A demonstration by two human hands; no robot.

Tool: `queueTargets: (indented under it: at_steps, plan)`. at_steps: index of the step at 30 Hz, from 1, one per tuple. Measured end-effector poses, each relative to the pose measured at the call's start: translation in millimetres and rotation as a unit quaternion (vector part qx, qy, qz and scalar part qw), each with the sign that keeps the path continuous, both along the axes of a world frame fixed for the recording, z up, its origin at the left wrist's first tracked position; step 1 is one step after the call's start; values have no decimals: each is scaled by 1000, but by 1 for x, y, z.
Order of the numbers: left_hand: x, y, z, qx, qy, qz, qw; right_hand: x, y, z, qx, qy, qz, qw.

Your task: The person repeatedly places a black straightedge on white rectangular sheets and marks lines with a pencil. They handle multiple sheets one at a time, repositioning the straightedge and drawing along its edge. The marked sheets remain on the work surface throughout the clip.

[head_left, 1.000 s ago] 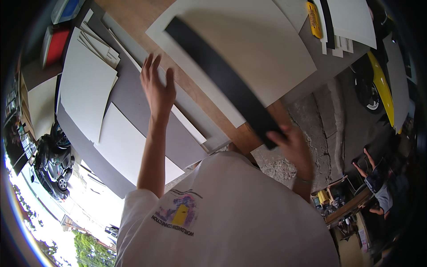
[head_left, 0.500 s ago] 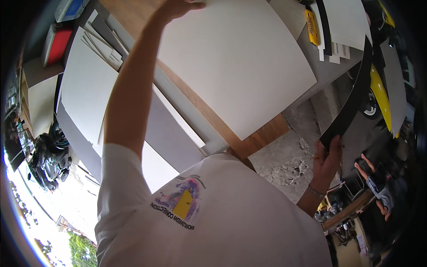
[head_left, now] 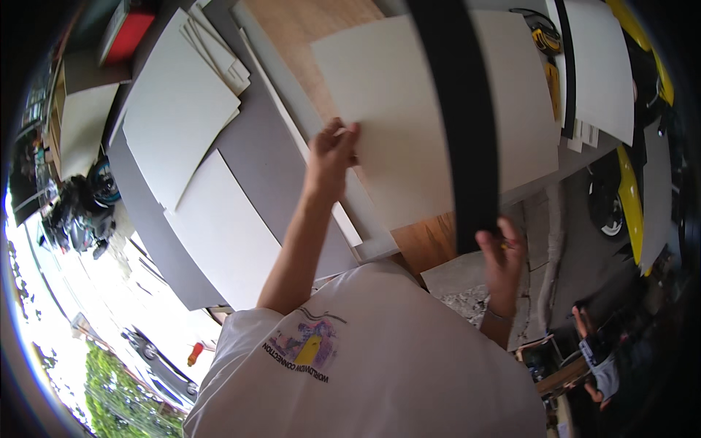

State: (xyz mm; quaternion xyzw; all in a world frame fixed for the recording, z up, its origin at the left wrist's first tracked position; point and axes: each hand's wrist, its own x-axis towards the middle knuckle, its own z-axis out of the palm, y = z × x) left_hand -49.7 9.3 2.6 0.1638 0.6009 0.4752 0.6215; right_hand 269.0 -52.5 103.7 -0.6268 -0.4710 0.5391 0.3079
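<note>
A large white sheet (head_left: 387,102) lies over a wooden board (head_left: 426,241) on the gray table. My left hand (head_left: 334,150), fingers curled, grips the sheet's left edge. My right hand (head_left: 502,252) holds the lower end of a long black strip (head_left: 464,109) raised above the sheet's right part, running up out of the top of the picture. A narrow white strip (head_left: 343,223) lies left of the wooden board.
White sheets (head_left: 175,109) and offcuts cover the table's left. At top right are a tape measure (head_left: 544,33), a yellow tool (head_left: 553,80) and more sheets (head_left: 599,66). Yellow vehicle parts (head_left: 628,197) stand at right, motorcycles (head_left: 77,212) at left, and another person (head_left: 595,358) at lower right.
My left hand has come down from the sheet's far part to its left edge. The black strip has swung from the right side back over the sheet in my right hand.
</note>
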Motion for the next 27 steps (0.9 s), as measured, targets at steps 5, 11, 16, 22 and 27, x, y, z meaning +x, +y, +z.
queueTargets:
  at_steps: [5,11,16,22,27]
  plan:
    - [7,-9,1,-90,415,-193,885,-46,-14,-73,-19,37,35,999]
    - [-34,-12,-9,135,607,-195,759,-37,-37,-101,-61,-120,94,986]
    - [-33,-2,-36,240,587,-274,723,-38,-42,-90,-58,-175,134,974]
    - [-38,5,-49,260,599,-306,692,-46,-60,-99,68,-312,161,934]
    - [-39,3,-48,257,599,-304,695,-63,-56,-91,170,-412,193,874]
